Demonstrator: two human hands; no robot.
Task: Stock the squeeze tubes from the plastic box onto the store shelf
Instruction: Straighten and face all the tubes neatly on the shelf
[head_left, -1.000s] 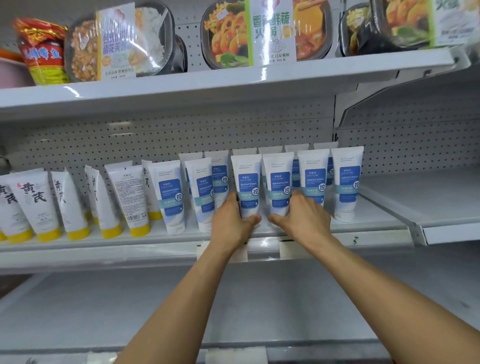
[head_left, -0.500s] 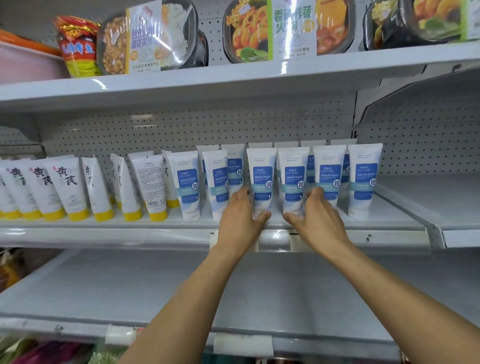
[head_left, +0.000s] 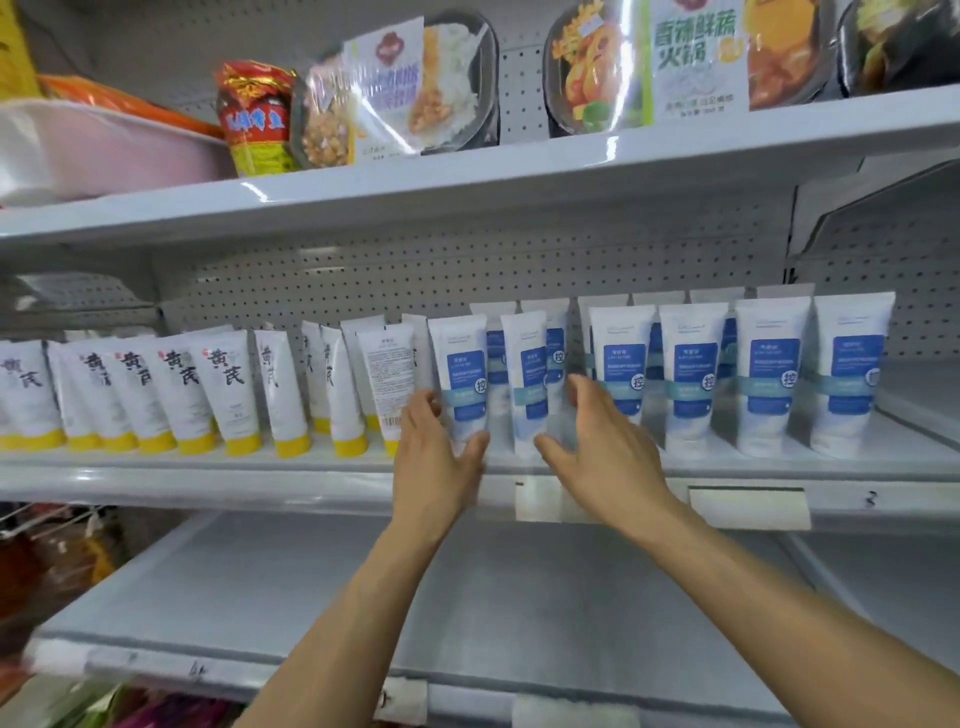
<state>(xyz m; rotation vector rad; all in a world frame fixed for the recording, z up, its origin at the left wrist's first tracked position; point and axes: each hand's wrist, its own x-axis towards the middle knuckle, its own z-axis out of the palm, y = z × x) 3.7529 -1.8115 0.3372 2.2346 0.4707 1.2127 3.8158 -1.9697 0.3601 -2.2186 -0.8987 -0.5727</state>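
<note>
Middle store shelf (head_left: 260, 470): white squeeze tubes standing cap-down in rows before a perforated back panel (head_left: 415, 270)

- Blue-label tubes (head_left: 693, 379): front row running from centre to the right end, a second row close behind
- Yellow-cap tubes (head_left: 228, 389): the left half of the same shelf, several tilted; one (head_left: 387, 382) turned with its printed back outward, just beside the blue group
- Left hand (head_left: 431, 462): fingers spread, thumb against the lower part of the leftmost blue-label tube (head_left: 460, 376), fingertips at its left edge near the back-turned tube; grip apart, not closed around it
- Right hand (head_left: 605, 454): fingers apart, held in front of the gap between the second blue-label tube (head_left: 530, 374) and the next one to the right; it partly hides the tubes behind. Whether it touches any tube cannot be told
- Price tag holders (head_left: 748, 506): on the shelf's front edge, one partly behind the right wrist
- Upper shelf (head_left: 467, 176): ready-meal trays (head_left: 644, 62), a red snack bag (head_left: 254, 117) and a pale pink tray (head_left: 104, 145) at left
- Lower shelf (head_left: 519, 597): bare grey surface beneath both forearms
- Far left below: blurred coloured packages, not legible
</note>
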